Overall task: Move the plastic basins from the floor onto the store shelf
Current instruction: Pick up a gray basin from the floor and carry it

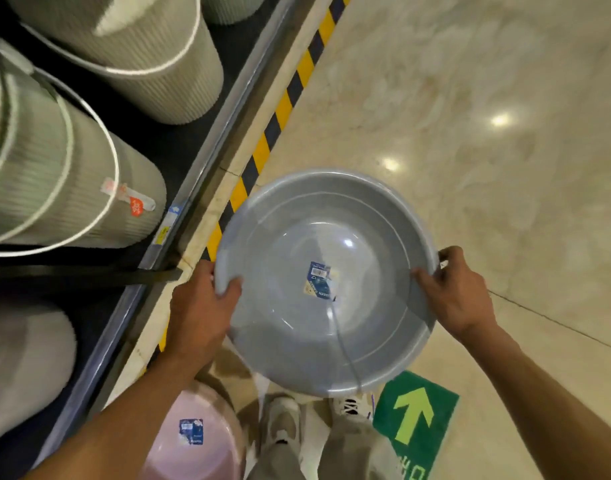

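Observation:
A round grey plastic basin [326, 282] with a blue label in its bottom is held level above the floor, in front of me. My left hand [200, 313] grips its left rim and my right hand [453, 292] grips its right rim. A pink basin [196, 438] with a blue sticker sits on the floor below my left forearm, partly hidden by it. The store shelf [179, 147] runs along the left, its metal edge beside the grey basin.
Several ribbed pale green buckets [72, 188] with white rims lie on the shelf. A yellow and black striped strip [280, 112] borders the shelf base. A green floor sticker with an arrow [415, 417] lies by my shoes [283, 420]. Polished beige floor spreads to the right.

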The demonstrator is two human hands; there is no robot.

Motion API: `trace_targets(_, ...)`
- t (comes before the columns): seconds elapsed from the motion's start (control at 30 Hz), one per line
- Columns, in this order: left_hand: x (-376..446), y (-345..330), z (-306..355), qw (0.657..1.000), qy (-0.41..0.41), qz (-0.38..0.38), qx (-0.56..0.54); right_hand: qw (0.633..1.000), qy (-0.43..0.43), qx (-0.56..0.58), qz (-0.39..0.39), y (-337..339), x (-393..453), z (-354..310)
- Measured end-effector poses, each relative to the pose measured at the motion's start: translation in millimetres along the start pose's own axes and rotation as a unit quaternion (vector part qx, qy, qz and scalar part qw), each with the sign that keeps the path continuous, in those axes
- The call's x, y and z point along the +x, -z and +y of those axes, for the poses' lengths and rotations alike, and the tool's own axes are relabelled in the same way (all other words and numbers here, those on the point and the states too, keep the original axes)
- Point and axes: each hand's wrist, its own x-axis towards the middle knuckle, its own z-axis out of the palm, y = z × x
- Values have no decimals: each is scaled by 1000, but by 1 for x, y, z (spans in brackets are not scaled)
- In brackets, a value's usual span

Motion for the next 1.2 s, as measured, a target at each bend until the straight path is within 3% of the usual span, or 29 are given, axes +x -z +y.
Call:
trace_targets(0.2, -40, 21, 104, 991, -110, -71, -7, 990, -63, 70, 106, 100, -64, 45)
trace_targets(0.4, -90, -8, 202, 961, -240, -120, 59, 968, -144, 112, 175, 163, -128, 128)
trace_targets(0.5, -119, -40, 247, 936, -310, -133, 97, 953, -198, 121, 193, 187, -158, 180)
trace_targets(0.7, -192, -127, 335, 906, -343, -222, 113, 913, -300, 173, 217, 229, -208, 289)
trace_targets(0.83, -244, -187, 389, 863, -404, -268, 142, 888, -351, 197, 224, 256, -240, 357)
trace_targets(1.2, -311, -325, 528, 791, -497, -296, 200, 835, -453, 220, 222, 322, -233, 481)
